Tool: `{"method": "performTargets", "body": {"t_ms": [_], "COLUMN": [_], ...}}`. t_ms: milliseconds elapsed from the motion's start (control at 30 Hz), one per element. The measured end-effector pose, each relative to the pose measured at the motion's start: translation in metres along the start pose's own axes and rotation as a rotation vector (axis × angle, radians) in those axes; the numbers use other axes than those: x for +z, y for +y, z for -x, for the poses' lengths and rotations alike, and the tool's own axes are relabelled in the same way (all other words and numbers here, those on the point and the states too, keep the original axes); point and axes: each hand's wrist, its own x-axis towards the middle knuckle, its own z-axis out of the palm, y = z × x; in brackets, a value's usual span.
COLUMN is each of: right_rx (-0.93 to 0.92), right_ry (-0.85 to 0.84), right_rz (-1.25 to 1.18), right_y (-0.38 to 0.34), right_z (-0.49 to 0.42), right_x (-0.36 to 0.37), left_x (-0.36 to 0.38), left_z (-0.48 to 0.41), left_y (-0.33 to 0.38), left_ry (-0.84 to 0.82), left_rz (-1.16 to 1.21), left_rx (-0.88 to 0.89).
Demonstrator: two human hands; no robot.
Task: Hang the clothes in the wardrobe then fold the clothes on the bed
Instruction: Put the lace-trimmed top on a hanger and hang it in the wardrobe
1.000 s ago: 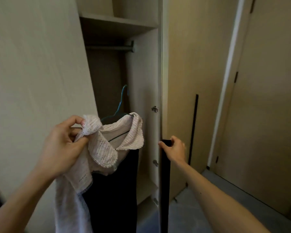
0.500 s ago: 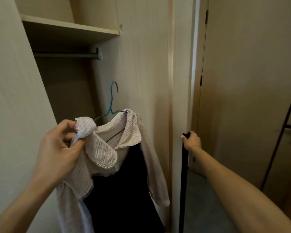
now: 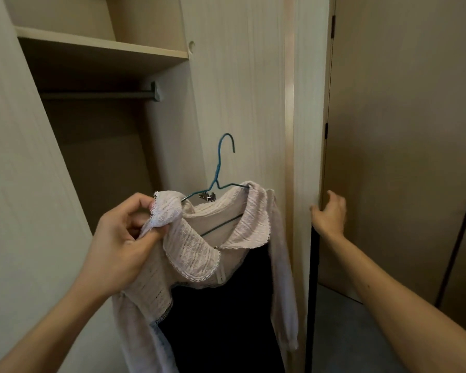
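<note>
Blouse: your left hand pinches the lace collar of the pink blouse on its blue hanger, before the open wardrobe | axis: hangs vertical, hook up (tip curling right) | room: rail above-left, open compartment beneath it | right hand curls round the door edge.

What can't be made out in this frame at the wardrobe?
Head view throughout.
- Hanger: left shoulder hidden under the blouse collar and left hand.
- Dark garment: bottom cut off by the frame edge; whether joined to the blouse is unclear.
- Rail: left end hidden behind the left panel.
- Right hand: palm faces away, so its hold on the door edge is partly hidden.
</note>
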Motion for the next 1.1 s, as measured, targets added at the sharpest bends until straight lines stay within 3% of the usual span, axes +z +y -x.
{"method": "performTargets", "body": {"t_ms": [67,200,267,500,767,833,967,1100], "right_rx": [-0.25,-0.547,-0.642,-0.754,-0.649,-0.616,-0.537,-0.474], "right_ry": [0.051,-0.481,-0.62,-0.816,-1.17,-1.162,-0.976,-0.908], "right_rz": [-0.135,-0.186,-0.163,-0.06,-0.203,-0.189,-0.183,-0.224], "right_y": [-0.037,-0.101,-0.115,-0.132,-0.15,-0.159,-0.185,-0.207], "right_z": [0.009,0.026,0.028,0.033,0.027,0.033,0.053,0.071], "right_x": [-0.005,-0.019,-0.019,-0.014,-0.011,-0.005,0.004,0.004], "left_x": [-0.001,-0.008,-0.014,-0.039,-0.056,-0.057,-0.062,-0.094], "left_z": [-0.006,-0.018,-0.024,-0.04,-0.079,-0.092,-0.123,-0.146], "left_y": [-0.001,-0.005,-0.01,-0.036,-0.105,-0.119,-0.141,-0.171], "left_ry": [-0.035,-0.107,-0.125,-0.126,-0.287,-0.317,-0.326,-0.443], "left_rz": [0.025,0.048,0.063,0.052,-0.386,-0.508,-0.785,-1.368], "left_rx": [0.01,0.028,0.019,0.006,-0.056,-0.091,-0.184,-0.247]}}
